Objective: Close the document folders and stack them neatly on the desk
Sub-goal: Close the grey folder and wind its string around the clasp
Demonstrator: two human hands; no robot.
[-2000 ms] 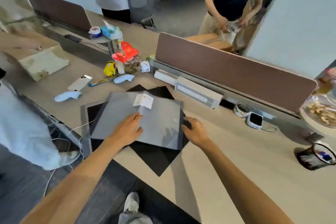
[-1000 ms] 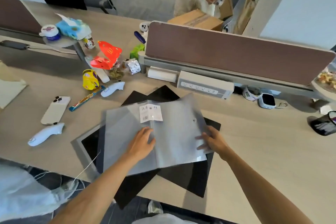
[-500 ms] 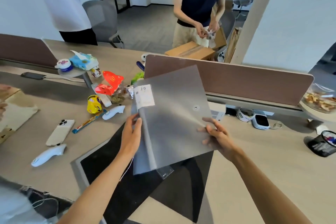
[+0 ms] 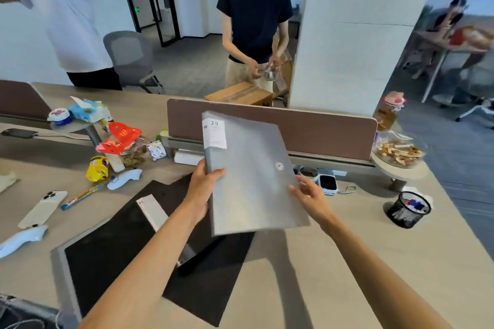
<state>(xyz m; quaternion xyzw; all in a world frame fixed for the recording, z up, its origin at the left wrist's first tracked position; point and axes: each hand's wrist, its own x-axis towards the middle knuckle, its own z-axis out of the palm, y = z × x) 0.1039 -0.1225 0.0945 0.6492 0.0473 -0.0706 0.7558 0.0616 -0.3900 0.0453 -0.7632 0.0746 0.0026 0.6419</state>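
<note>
A grey document folder with a white spine label and a snap button is closed and held up above the desk, tilted. My left hand grips its spine edge. My right hand touches its right edge with fingers spread. Below them, black folders lie open and overlapping on the desk, one with a white spine label. Their middle part is hidden by my left arm.
A brown partition runs behind the folder. At left lie a phone, white controllers, snack wrappers and a candy bar. A mesh pen cup stands at right. A person in a dark shirt stands beyond the partition.
The grey folder went from lying open on the black folders to closed and lifted off the desk. My left hand moved to its spine, my right hand stayed at its right edge.
</note>
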